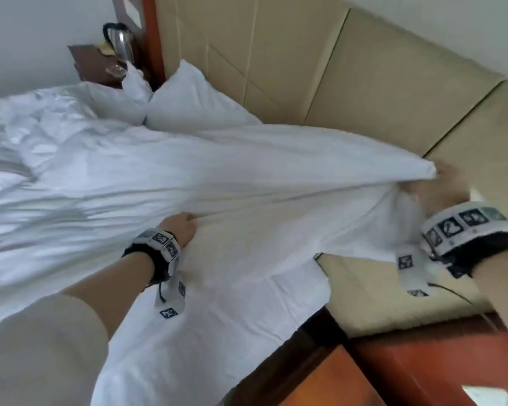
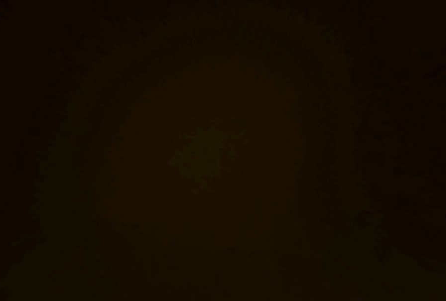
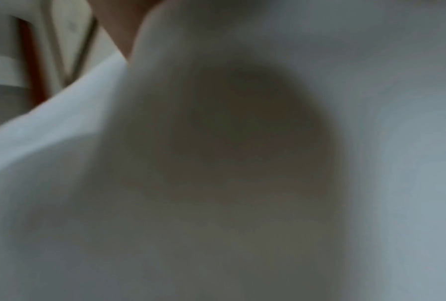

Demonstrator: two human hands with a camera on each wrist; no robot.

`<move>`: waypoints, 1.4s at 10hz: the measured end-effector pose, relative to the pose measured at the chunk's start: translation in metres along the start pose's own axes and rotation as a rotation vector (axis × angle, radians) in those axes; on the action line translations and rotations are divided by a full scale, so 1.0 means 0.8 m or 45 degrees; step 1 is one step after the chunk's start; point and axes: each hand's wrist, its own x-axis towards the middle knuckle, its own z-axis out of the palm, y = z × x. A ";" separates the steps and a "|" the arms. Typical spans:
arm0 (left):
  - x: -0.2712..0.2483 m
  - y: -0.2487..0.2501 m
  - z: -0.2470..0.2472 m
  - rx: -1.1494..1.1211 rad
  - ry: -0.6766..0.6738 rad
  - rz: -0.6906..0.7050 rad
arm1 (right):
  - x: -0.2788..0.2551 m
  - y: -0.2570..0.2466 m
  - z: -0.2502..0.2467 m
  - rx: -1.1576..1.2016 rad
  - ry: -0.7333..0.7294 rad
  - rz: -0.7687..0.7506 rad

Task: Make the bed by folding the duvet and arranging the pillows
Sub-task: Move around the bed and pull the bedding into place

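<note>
A white duvet (image 1: pixel 165 177) lies rumpled across the bed, one corner drawn out to a point at the right. My right hand (image 1: pixel 440 189) grips that corner close to the headboard; it is motion-blurred. My left hand (image 1: pixel 185 227) pinches a fold of the duvet near the bed's middle, wrist resting on the cloth. Two white pillows (image 1: pixel 194 98) lean at the head of the bed, far left. The right wrist view is filled with blurred white duvet cloth (image 3: pixel 242 183). The left wrist view is dark.
A padded beige headboard (image 1: pixel 335 83) runs along the back and right. A reddish wooden bedside table (image 1: pixel 423 367) stands at the lower right. A far nightstand (image 1: pixel 97 63) carries a metal kettle (image 1: pixel 121 39). The beige mattress side (image 1: pixel 379 297) shows under the sheet edge.
</note>
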 end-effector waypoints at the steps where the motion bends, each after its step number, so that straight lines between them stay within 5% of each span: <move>1: -0.013 0.032 0.032 0.051 -0.222 0.087 | -0.054 0.187 0.033 -0.354 -0.098 0.200; 2: -0.031 0.015 0.093 0.134 -0.518 0.116 | -0.115 0.286 0.084 -0.477 -0.281 0.586; 3: -0.049 -0.027 0.119 0.236 -0.540 0.068 | -0.128 0.304 0.113 -0.338 -0.445 0.711; 6: -0.126 -0.166 0.041 0.051 -0.207 -0.270 | -0.111 0.122 0.242 -0.371 -0.703 0.117; 8: -0.256 -0.343 0.007 -0.145 -0.021 -0.665 | -0.260 -0.001 0.384 -0.418 -1.080 -0.278; 11: -0.477 -0.630 0.053 -0.456 0.145 -1.162 | -0.556 -0.102 0.536 -0.481 -1.386 -0.469; 12: -0.547 -0.729 0.068 -0.529 0.128 -1.250 | -0.665 -0.101 0.589 -0.563 -1.384 -0.456; 14: -0.677 -0.909 0.101 -0.692 0.161 -1.366 | -0.866 -0.098 0.674 -0.716 -1.465 -0.126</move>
